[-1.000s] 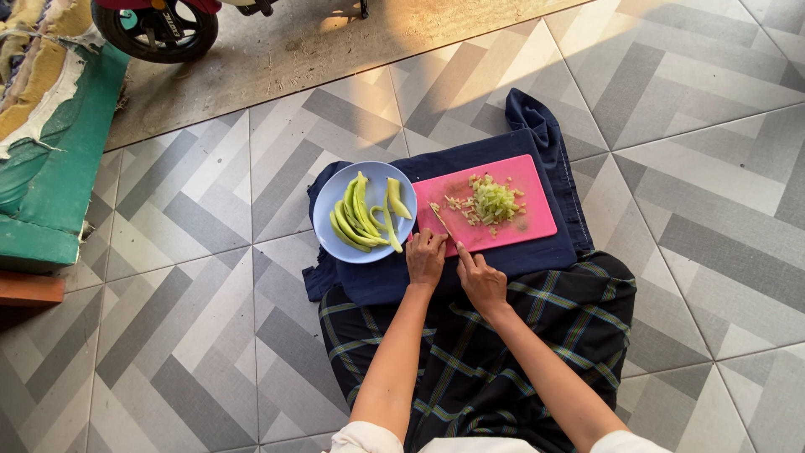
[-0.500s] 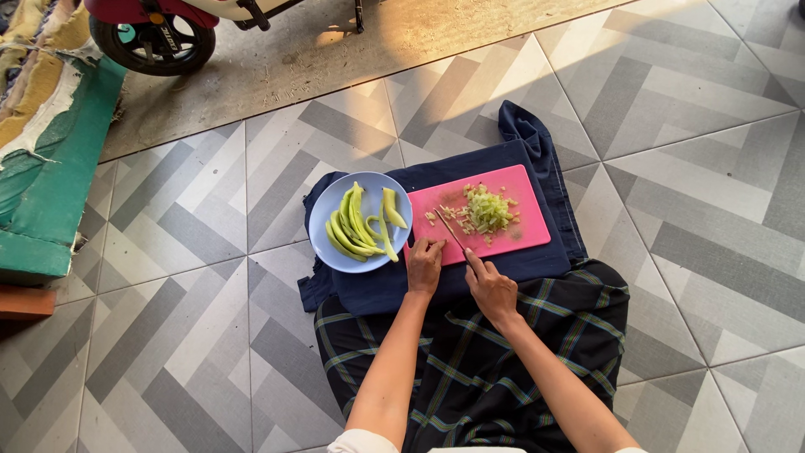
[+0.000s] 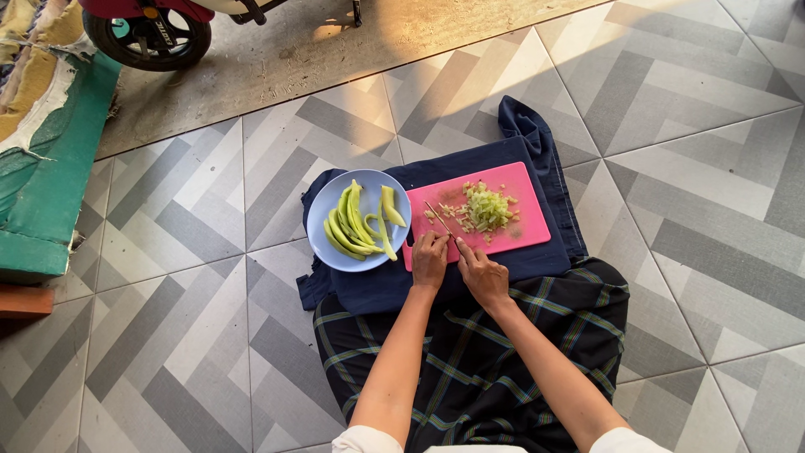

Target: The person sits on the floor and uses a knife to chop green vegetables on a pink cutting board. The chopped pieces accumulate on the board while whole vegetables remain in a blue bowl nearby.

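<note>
A pink cutting board [image 3: 528, 228] lies on a dark blue cloth [image 3: 470, 159] on the tiled floor. A heap of chopped pale green vegetable [image 3: 488, 207] sits in the board's middle. My right hand [image 3: 482, 273] grips a knife [image 3: 439, 218] whose blade points up-left over the board. At the board's near left edge, my left hand [image 3: 429, 256] rests with fingers curled, touching small pieces beside the blade. A light blue plate [image 3: 325, 211] with several long green vegetable strips [image 3: 356, 220] stands left of the board.
My legs under a dark plaid cloth [image 3: 470, 361] lie below the board. A green torn cushion [image 3: 46, 151] sits at the far left. A scooter wheel [image 3: 147, 38] stands on the concrete strip at the top left.
The knife blade has shifted slightly left on the board and my right hand has drawn closer to my left hand. The view has shifted a little.
</note>
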